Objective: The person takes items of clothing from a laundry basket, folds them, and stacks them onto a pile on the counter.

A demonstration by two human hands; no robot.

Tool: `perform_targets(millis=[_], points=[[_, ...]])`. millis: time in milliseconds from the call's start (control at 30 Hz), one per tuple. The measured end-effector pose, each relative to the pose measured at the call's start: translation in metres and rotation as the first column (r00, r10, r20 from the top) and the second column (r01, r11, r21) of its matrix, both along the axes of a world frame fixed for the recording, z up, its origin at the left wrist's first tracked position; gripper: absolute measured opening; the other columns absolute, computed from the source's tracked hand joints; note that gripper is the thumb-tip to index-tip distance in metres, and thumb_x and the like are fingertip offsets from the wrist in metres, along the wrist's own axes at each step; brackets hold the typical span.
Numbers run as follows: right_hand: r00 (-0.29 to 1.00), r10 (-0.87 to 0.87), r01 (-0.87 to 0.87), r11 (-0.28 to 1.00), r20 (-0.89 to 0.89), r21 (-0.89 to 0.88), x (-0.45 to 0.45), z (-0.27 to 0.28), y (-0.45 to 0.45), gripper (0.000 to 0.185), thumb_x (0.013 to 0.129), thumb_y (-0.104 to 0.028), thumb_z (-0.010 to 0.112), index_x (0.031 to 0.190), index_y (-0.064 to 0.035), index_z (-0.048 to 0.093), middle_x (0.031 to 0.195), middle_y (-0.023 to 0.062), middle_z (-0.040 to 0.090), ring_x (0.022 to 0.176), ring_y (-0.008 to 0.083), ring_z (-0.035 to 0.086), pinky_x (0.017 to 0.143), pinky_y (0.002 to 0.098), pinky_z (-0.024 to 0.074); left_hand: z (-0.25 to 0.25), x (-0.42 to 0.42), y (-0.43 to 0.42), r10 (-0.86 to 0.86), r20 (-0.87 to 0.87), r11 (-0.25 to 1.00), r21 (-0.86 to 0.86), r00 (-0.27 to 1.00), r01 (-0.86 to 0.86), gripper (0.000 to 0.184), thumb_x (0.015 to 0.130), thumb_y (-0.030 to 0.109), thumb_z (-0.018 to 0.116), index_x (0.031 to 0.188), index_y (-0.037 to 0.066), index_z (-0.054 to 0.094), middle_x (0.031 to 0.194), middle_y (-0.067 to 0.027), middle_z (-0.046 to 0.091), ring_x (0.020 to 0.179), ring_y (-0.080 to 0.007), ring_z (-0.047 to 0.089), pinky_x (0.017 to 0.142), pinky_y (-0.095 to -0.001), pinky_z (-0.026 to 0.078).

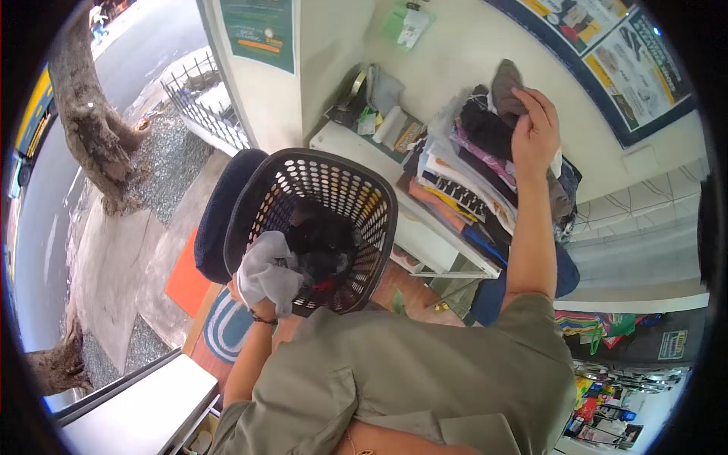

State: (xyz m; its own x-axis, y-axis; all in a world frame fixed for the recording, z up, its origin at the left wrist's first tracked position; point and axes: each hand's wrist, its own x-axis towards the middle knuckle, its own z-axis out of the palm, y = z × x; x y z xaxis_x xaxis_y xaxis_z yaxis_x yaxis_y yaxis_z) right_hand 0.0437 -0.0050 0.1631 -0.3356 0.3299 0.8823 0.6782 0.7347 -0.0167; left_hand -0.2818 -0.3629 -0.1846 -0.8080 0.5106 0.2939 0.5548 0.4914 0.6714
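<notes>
My left hand (244,297), mostly hidden behind cloth, is closed on a thin whitish-grey cloth (271,267) at the near left rim of a black laundry basket (369,182). Dark clothes (322,239) lie in the bottom of the basket. At the upper right, my right hand (537,136) grips a small grey-brown folded cloth (506,91). It is over the top of a tall stack of folded clothes (462,171). A black folded piece (485,129) lies just left of my right fingers.
The stack stands on a white counter (455,250) against the wall. Left of it are a tape roll and papers (390,127). A dark blue padded stool (227,205) sits beside the basket. Posters (633,68) hang on the wall. A white cabinet (140,406) is at lower left.
</notes>
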Motion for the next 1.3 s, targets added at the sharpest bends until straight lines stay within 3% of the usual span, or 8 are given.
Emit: perform_targets(millis=[167,367,600,700,900,1033,1100,1300], points=[[0.839,-0.146,0.396,0.824,0.524,-0.406,0.087,-0.077,0.049,0.022,0.081,-0.016,0.061,0.1,-0.0118,0.071,0.108,0.0109,0.066,0.103,0.0296,0.061,0.089,0.0405,0.048,0.02,0.011,0.006,-0.02,-0.219,0.975,0.21,0.975,0.067,0.039,0.068,0.038,0.075,0.094,0.011,0.068,0.085,-0.0068,0.066,0.079,-0.0271,0.06,0.07,-0.0401,0.045],[0.799,-0.406,0.461,0.887,0.443,-0.019,0.033,-0.061,0.019,0.028,0.083,-0.032,0.064,0.104,-0.0137,0.069,0.111,0.0072,0.067,0.11,0.0266,0.058,0.1,0.0475,0.0346,-0.009,0.003,-0.004,0.024,-0.119,0.961,0.276,0.993,0.01,0.044,0.066,0.033,0.079,0.098,0.006,0.065,0.091,-0.0081,0.064,0.086,-0.0259,0.06,0.08,-0.0395,0.046],[0.822,0.539,-0.402,0.779,0.186,-0.48,-0.14,-0.139,-0.031,0.022,0.083,-0.026,0.067,0.095,-0.0087,0.069,0.094,0.0071,0.07,0.084,0.0302,0.066,0.078,0.0419,0.0472,0.001,0.01,-0.01,0.006,-0.132,0.996,0.091,0.991,0.006,0.049,0.065,0.033,0.08,0.103,0.006,0.062,0.096,-0.0091,0.061,0.091,-0.0265,0.057,0.083,-0.0402,0.044],[0.508,0.778,-0.133,0.494,0.369,-0.859,-0.207,-0.222,-0.056,0.025,0.084,-0.03,0.063,0.102,-0.0132,0.069,0.098,0.009,0.07,0.094,0.0287,0.065,0.08,0.0458,0.048,0.004,0.014,-0.011,0.009,-0.12,0.999,0.042,0.993,-0.004,0.052,0.065,0.033,0.08,0.105,0.006,0.061,0.099,-0.0095,0.06,0.093,-0.0267,0.056,0.084,-0.0405,0.043],[0.152,0.872,0.345,0.394,0.465,-0.852,-0.281,-0.426,-0.1,0.029,0.085,-0.024,0.059,0.112,-0.0154,0.066,0.114,0.0119,0.066,0.107,0.0324,0.062,0.088,0.0462,0.0497,0.003,0.018,-0.012,-0.011,-0.062,1.0,-0.021,0.998,0.01,0.057,0.065,0.034,0.081,0.109,0.006,0.059,0.104,-0.0103,0.057,0.097,-0.0272,0.053,0.087,-0.0411,0.042],[0.308,0.877,0.49,0.187,0.369,-0.851,-0.253,-0.576,-0.132,0.033,0.082,-0.014,0.057,0.114,-0.0085,0.063,0.116,0.0194,0.063,0.111,0.0351,0.06,0.091,0.0462,0.0491,0.002,0.019,-0.016,-0.033,-0.005,0.998,-0.056,0.999,0.033,0.06,0.064,0.034,0.081,0.112,0.006,0.057,0.107,-0.0109,0.055,0.1,-0.0275,0.051,0.089,-0.0415,0.041],[0.688,0.592,0.492,0.045,0.42,-0.869,-0.22,-0.569,-0.164,0.04,0.081,-0.014,0.059,0.121,-0.0068,0.058,0.117,0.0219,0.062,0.111,0.037,0.059,0.093,0.0472,0.048,-0.004,0.019,-0.018,-0.049,0.035,0.997,-0.066,0.998,0.051,0.062,0.064,0.034,0.081,0.113,0.006,0.056,0.108,-0.0111,0.054,0.102,-0.0277,0.051,0.09,-0.0417,0.041],[0.597,0.589,0.658,0.029,0.545,-0.753,-0.203,-0.561,-0.188,0.053,0.075,-0.016,0.064,0.126,-0.0043,0.055,0.116,0.0201,0.063,0.107,0.037,0.061,0.092,0.0467,0.048,0.017,0.015,-0.017,-0.038,-0.003,0.995,-0.088,0.999,0.037,0.069,0.063,0.035,0.082,0.119,0.006,0.053,0.117,-0.0119,0.05,0.11,-0.029,0.045,0.096,-0.0436,0.035]])
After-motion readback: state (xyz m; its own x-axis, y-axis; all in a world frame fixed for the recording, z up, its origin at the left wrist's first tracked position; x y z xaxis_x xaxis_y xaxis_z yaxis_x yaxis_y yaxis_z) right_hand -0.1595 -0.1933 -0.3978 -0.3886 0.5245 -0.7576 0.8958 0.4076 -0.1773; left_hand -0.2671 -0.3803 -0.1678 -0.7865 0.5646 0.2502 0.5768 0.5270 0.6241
